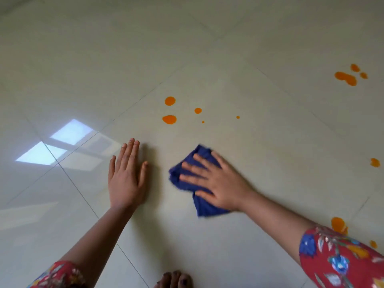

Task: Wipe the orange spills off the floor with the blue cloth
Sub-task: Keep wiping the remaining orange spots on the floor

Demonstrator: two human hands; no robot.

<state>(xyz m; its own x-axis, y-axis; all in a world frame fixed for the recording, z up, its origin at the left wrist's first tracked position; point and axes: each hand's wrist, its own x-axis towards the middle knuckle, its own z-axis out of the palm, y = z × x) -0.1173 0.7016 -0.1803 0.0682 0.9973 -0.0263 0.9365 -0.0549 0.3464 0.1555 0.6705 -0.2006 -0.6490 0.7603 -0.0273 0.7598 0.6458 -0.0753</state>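
My right hand (216,183) lies flat with spread fingers on the crumpled blue cloth (202,207), pressing it against the pale tiled floor (249,152). My left hand (126,175) rests flat on the floor to the left of the cloth, fingers straight. Several orange spills (170,119) dot the tile just beyond the hands. A larger orange patch (346,78) lies far right at the back. More orange spots (375,162) sit at the right edge, and an orange blot (338,224) shows beside my right sleeve.
Glossy cream tiles with thin grout lines fill the view. A bright window reflection (56,142) shines on the floor at the left. My toes (174,280) show at the bottom edge, and red floral sleeves (340,260) cover both upper arms.
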